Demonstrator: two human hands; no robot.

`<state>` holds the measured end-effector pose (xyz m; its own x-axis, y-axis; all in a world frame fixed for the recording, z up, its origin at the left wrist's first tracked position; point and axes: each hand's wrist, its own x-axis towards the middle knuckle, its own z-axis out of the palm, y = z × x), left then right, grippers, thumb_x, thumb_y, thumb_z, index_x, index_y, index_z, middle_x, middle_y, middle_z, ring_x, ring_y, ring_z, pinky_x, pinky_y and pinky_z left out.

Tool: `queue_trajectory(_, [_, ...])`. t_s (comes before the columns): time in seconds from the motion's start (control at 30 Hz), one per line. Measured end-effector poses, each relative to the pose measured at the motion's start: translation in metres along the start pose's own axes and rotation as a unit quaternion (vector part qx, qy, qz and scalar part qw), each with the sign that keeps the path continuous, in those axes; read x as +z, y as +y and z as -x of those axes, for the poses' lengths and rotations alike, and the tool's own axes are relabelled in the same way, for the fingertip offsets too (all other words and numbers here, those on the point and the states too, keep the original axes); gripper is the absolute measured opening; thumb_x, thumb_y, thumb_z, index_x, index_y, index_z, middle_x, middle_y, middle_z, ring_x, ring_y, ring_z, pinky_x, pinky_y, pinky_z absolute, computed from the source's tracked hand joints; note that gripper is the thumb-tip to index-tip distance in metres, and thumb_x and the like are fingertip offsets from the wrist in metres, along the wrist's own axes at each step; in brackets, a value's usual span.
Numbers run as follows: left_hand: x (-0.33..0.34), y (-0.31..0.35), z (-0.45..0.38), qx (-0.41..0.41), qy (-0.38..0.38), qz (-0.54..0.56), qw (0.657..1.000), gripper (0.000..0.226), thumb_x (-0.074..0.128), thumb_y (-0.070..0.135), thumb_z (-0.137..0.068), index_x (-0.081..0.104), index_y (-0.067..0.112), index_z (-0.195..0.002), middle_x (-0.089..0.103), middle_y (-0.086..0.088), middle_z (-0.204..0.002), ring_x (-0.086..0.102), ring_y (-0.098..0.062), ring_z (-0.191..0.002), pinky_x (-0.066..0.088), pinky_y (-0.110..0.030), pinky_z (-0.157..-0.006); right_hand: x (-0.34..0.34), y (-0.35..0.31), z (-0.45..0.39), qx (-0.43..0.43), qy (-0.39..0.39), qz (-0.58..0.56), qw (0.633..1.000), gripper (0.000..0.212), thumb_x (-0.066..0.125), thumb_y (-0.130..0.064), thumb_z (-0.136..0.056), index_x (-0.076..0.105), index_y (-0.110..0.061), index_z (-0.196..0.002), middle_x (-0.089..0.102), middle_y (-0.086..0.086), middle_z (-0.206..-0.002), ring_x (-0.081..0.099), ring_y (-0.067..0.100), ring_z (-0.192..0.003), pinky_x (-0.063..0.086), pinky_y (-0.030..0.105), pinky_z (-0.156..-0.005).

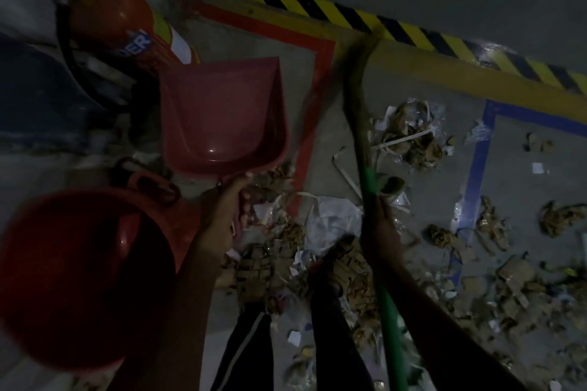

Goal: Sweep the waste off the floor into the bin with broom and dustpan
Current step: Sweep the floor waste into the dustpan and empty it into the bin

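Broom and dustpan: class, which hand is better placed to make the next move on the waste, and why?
Right, probably. The right hand grips the broom beside the waste. The left hand holds the dustpan raised, apparently empty.

We hold dustpan and broom over littered floor.
Left hand (227,209) grips the pink plastic dustpan (222,114); right hand (379,225) grips the green-handled broom (386,301), brown paper scraps (349,263) below our fingers.

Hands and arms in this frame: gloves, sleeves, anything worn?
Both hands are bare: no gloves on the left hand or the right hand. Both forearms are bare too, with no sleeves as far as the frame shows. No watch, ring or band can be made out, though the picture is dark and blurred. Below, the legs wear dark trousers with a pale side stripe.
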<state>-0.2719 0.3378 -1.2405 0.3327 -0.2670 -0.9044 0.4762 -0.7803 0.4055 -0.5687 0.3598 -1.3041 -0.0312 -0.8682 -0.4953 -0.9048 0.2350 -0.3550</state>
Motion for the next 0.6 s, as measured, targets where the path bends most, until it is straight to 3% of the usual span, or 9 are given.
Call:
queue_trajectory(0.1, [-0.026,0.011,0.003,0.04,0.005,-0.012,0.999,0.034,0.078,0.041,-0.082,0.06,0.017,-0.065,0.051,0.002,-0.054,0.039,-0.009,-0.035,0.028,-0.016,-0.035,0.03,-0.047,0.006,0.0,-0.032,-0.047,0.998,0.052,0.046,-0.01,-0.1,0.033,-0.008,-0.151,0.037,0.016,-0.153,0.053,0.038,-0.119,0.048,0.043,-0.084])
queue_trajectory(0.2, [-0.046,0.026,0.014,0.093,0.033,-0.014,0.995,0.041,0.079,0.036,-0.084,0.055,0.015,-0.057,0.049,0.003,-0.044,0.038,-0.008,-0.032,0.028,-0.017,-0.037,0.059,-0.085,0.013,-0.012,-0.103,-0.108,0.989,0.042,0.038,-0.022,-0.102,0.041,-0.017,-0.143,0.053,0.007,-0.125,0.06,0.029,-0.086,0.047,0.037,-0.065])
queue_trajectory(0.27, [-0.06,0.038,0.022,0.102,0.036,-0.035,0.994,0.045,0.078,0.039,-0.085,0.054,0.014,-0.056,0.048,0.004,-0.041,0.038,-0.01,-0.031,0.028,-0.018,-0.038,0.075,-0.097,0.015,-0.007,-0.13,-0.103,0.986,0.037,0.037,-0.022,-0.102,0.045,-0.017,-0.138,0.055,0.006,-0.115,0.059,0.027,-0.083,0.046,0.037,-0.063])
queue_trajectory(0.43, [-0.095,0.057,0.027,0.123,0.034,-0.046,0.991,0.048,0.081,0.041,-0.082,0.055,0.021,-0.046,0.049,0.002,-0.045,0.039,-0.013,-0.036,0.03,-0.02,-0.041,0.072,-0.091,0.02,0.101,-0.079,-0.079,0.989,0.029,0.043,-0.016,-0.1,0.049,-0.016,-0.128,0.062,0.008,-0.115,0.063,0.027,-0.091,0.045,0.03,-0.063])
queue_trajectory(0.6, [-0.118,0.064,0.041,0.125,0.026,-0.064,0.99,0.049,0.078,0.041,-0.085,0.049,0.018,-0.052,0.044,0.002,-0.042,0.034,-0.011,-0.029,0.024,-0.013,-0.035,0.04,-0.086,0.037,0.159,-0.013,-0.065,0.985,0.032,0.052,-0.018,-0.096,0.045,-0.013,-0.128,0.056,0.015,-0.121,0.061,0.035,-0.093,0.053,0.043,-0.071])
